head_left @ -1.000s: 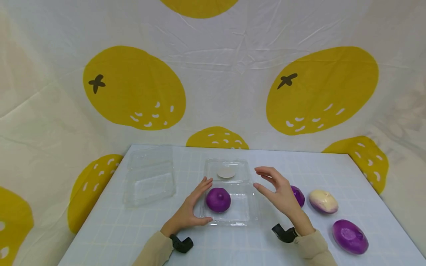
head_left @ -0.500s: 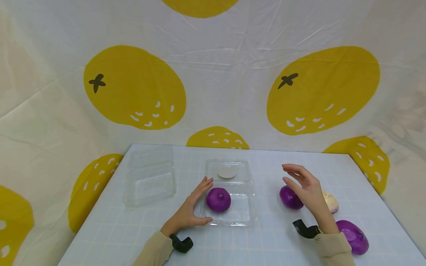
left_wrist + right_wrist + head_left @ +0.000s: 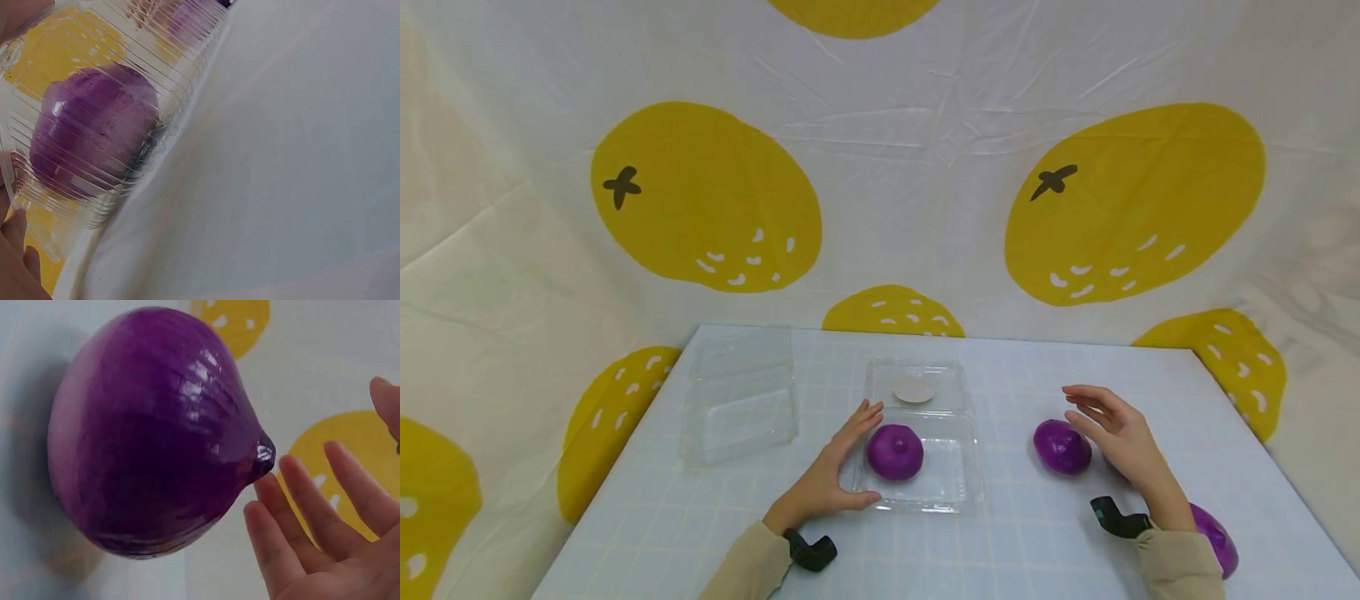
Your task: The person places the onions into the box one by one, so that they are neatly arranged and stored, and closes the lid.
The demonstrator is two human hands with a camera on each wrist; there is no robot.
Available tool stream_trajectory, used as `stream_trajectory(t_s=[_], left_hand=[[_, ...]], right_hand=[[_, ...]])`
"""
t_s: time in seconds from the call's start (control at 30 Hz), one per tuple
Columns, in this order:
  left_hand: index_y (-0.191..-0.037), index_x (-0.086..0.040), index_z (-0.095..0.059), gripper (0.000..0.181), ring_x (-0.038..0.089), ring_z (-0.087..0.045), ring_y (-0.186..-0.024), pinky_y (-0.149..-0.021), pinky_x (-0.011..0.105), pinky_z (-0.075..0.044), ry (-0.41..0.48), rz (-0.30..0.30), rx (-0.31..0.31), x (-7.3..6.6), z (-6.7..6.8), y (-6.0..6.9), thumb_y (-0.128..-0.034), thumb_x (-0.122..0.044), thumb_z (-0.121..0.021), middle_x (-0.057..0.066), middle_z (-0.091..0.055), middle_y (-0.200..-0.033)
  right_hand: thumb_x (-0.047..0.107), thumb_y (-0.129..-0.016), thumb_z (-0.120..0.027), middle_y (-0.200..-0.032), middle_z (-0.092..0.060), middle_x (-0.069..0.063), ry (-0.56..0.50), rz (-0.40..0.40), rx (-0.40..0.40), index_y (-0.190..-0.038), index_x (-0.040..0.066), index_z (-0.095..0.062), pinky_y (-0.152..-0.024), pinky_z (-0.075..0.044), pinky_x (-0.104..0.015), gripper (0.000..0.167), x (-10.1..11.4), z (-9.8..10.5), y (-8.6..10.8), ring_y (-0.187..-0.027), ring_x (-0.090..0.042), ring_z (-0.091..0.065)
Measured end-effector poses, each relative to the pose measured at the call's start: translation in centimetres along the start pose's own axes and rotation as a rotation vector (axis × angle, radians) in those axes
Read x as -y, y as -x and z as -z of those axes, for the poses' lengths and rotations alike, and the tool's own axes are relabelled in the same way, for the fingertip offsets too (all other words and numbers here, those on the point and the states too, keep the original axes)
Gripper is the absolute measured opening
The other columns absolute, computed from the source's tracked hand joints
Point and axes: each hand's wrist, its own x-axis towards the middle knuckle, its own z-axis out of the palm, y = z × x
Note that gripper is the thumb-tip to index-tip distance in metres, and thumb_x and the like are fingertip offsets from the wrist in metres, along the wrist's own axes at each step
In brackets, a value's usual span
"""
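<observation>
Your left hand [image 3: 826,475] sits spread wide at the clear plastic box [image 3: 945,471] holding one round purple onion [image 3: 895,452], right hand [image 3: 1122,440] loosely parted beside another glossy purple onion [image 3: 1060,448].

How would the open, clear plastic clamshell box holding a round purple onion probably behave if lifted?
The clear plastic box probably flexes, since its ribbed walls look thin. The round purple onion sits toward its left side, so it may tip that way or let the onion roll.
</observation>
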Motion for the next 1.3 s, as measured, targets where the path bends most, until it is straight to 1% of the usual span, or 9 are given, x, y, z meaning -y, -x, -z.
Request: stream_trajectory(t_s=[0.07,0.2,0.3,0.33,0.43,0.57,0.7,0.97,1.3], left_hand=[[-0.153,-0.004,-0.033,0.097,0.041,-0.008,-0.15,-0.118,0.059,-0.01,-0.002,0.003,0.002,0.0,0.0,0.0,-0.0753,-0.028,-0.085,0.018,-0.025,-0.161],[-0.153,-0.004,-0.033,0.097,0.042,-0.008,-0.15,-0.118,0.057,-0.01,-0.006,0.003,0.002,0.1,-0.1,-0.1,-0.0747,-0.027,-0.085,0.018,-0.026,-0.16],[-0.153,-0.004,-0.033,0.097,0.042,-0.008,-0.15,-0.118,0.057,-0.01,-0.006,0.006,0.004,0.1,-0.1,-0.1,-0.0742,-0.026,-0.086,0.017,-0.026,-0.161],[-0.153,-0.004,-0.033,0.097,0.042,-0.008,-0.15,-0.118,0.058,-0.01,-0.005,0.006,0.004,0.1,-0.1,-0.1,-0.0741,-0.026,-0.086,0.018,-0.026,-0.161],[-0.153,-0.004,-0.033,0.097,0.042,-0.008,-0.15,-0.118,0.06,-0.01,-0.002,0.008,0.003,0.0,-0.1,-0.1,-0.0737,-0.026,-0.086,0.017,-0.025,-0.161],[-0.152,-0.002,-0.033,0.097,0.042,-0.008,-0.15,-0.117,0.062,-0.011,-0.004,0.008,0.0,0.0,-0.1,-0.1,-0.0739,-0.026,-0.086,0.017,-0.025,-0.161],[-0.152,-0.002,-0.033,0.097,0.042,-0.008,-0.15,-0.116,0.063,-0.011,-0.005,0.007,-0.002,0.0,0.0,-0.1,-0.074,-0.026,-0.086,0.017,-0.026,-0.161],[-0.154,-0.006,-0.033,0.098,0.042,-0.008,-0.15,-0.117,0.061,-0.011,-0.005,0.011,0.004,-0.1,0.0,-0.1,-0.0742,-0.026,-0.085,0.017,-0.025,-0.161],[-0.153,-0.004,-0.033,0.097,0.041,-0.008,-0.15,-0.118,0.059,-0.011,-0.006,0.016,0.006,-0.1,-0.1,-0.1,-0.0746,-0.027,-0.085,0.016,-0.025,-0.161]], right_hand=[[0.014,-0.096,-0.067,-0.131,-0.058,-0.018,0.062,-0.043,0.044,-0.133,0.001,-0.056,-0.096,-0.039,-0.006,0.041,-0.2,0.3,0.1,-0.118,-0.002,-0.053],[0.03,-0.093,-0.07,-0.136,-0.057,-0.014,0.187,-0.13,0.134,-0.138,0.008,-0.054,-0.093,-0.033,-0.001,0.052,-0.4,0.8,0.4,-0.128,-0.019,-0.049],[0.031,-0.089,-0.075,-0.139,-0.054,-0.018,0.217,-0.145,0.192,-0.141,0.006,-0.051,-0.103,-0.043,-0.021,0.062,-0.4,1.1,0.5,-0.131,-0.041,-0.045],[0.031,-0.088,-0.077,-0.14,-0.053,-0.018,0.224,-0.148,0.208,-0.141,0.006,-0.05,-0.105,-0.043,-0.027,0.065,-0.4,1.2,0.5,-0.131,-0.045,-0.044],[0.028,-0.084,-0.081,-0.143,-0.049,-0.023,0.227,-0.147,0.269,-0.144,0.001,-0.045,-0.105,-0.036,-0.055,0.075,-0.3,1.3,0.6,-0.131,-0.053,-0.04],[0.028,-0.078,-0.085,-0.147,-0.043,-0.026,0.231,-0.171,0.331,-0.146,0.0,-0.041,-0.105,-0.03,-0.065,0.085,-0.3,1.1,0.6,-0.133,-0.056,-0.036],[0.024,-0.074,-0.087,-0.148,-0.04,-0.029,0.227,-0.18,0.369,-0.147,0.0,-0.04,-0.103,-0.031,-0.071,0.09,-0.4,0.7,0.7,-0.132,-0.057,-0.035],[0.02,-0.074,-0.087,-0.145,-0.043,-0.03,0.252,-0.199,0.388,-0.146,0.004,-0.043,-0.098,-0.04,-0.069,0.086,-0.3,0.4,0.9,-0.127,-0.052,-0.042],[0.022,-0.074,-0.087,-0.144,-0.044,-0.029,0.28,-0.19,0.388,-0.145,0.004,-0.044,-0.098,-0.04,-0.069,0.085,-0.5,0.4,0.9,-0.127,-0.051,-0.043]])
